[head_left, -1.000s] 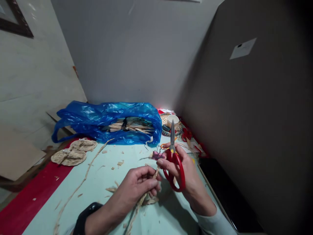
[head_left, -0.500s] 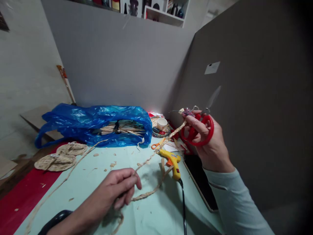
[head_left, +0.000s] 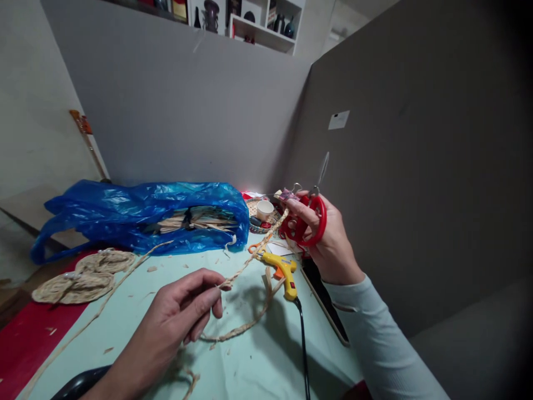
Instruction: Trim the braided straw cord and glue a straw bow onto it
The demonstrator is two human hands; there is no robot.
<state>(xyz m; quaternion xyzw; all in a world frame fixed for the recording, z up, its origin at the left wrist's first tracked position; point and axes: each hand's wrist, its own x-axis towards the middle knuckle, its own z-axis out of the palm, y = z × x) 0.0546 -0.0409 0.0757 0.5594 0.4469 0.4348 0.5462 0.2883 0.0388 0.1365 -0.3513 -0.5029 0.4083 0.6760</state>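
Note:
A braided straw cord (head_left: 255, 253) runs slanting between my hands. My left hand (head_left: 179, 311) is closed, pinching the cord between thumb and fingers above the table. Higher up on the right, my right hand (head_left: 335, 239) grips the cord's upper end, where a purple binder clip (head_left: 288, 195) with wire handles is fixed. Red-handled scissors (head_left: 322, 222) hang on the same hand, their blades pointing up and away. More of the cord curves below my left hand and rises toward loose straw ends near a yellow glue gun (head_left: 280, 265).
A blue plastic bag (head_left: 137, 194) with straw inside lies at the back. Two woven straw soles (head_left: 75, 286) rest on red cloth at the left. A small basket (head_left: 252, 208) with a white cup (head_left: 265, 210), orange scissors (head_left: 252, 249) and a dark tablet-like slab (head_left: 318, 289) are around the glue gun.
My left hand has slid its pinch slightly up and left, and its fingers have turned. The view has shifted right, and the scissors blades now point more upright. Both hands keep their hold.

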